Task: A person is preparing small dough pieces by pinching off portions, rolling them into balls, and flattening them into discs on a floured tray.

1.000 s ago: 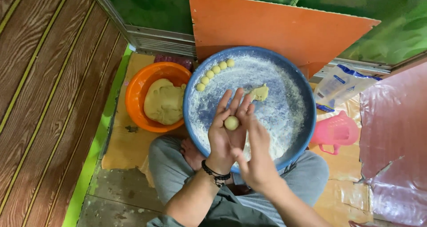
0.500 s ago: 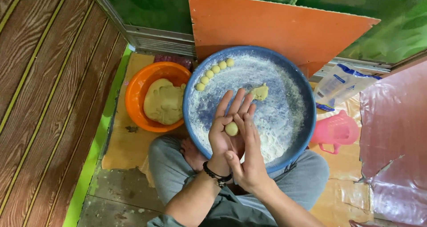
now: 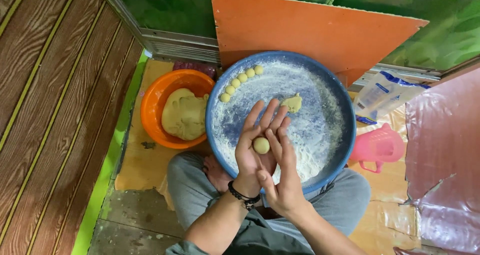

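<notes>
A small pale dough ball [image 3: 261, 145] lies between my palms over a wide blue floured tray [image 3: 345, 110]. My left hand [image 3: 252, 152], with a black wrist band, is beneath it, palm up, fingers spread. My right hand [image 3: 284, 177] lies against the ball from the right, fingers straight. Along the tray's far left rim sits a curved row of several finished dough balls [image 3: 239, 81]. A small rough dough piece [image 3: 292, 103] rests on the flour just beyond my fingertips.
An orange bowl [image 3: 152, 117] holding a big lump of dough [image 3: 184, 114] stands left of the tray. An orange board [image 3: 310, 30] leans behind. A pink plastic scoop [image 3: 377, 147] and a white-blue bag [image 3: 382, 92] lie to the right. My crossed legs are under the tray.
My right hand has slid back toward me across the left palm, and the ball has rolled slightly nearer with it. The tray and bowl have not moved.
</notes>
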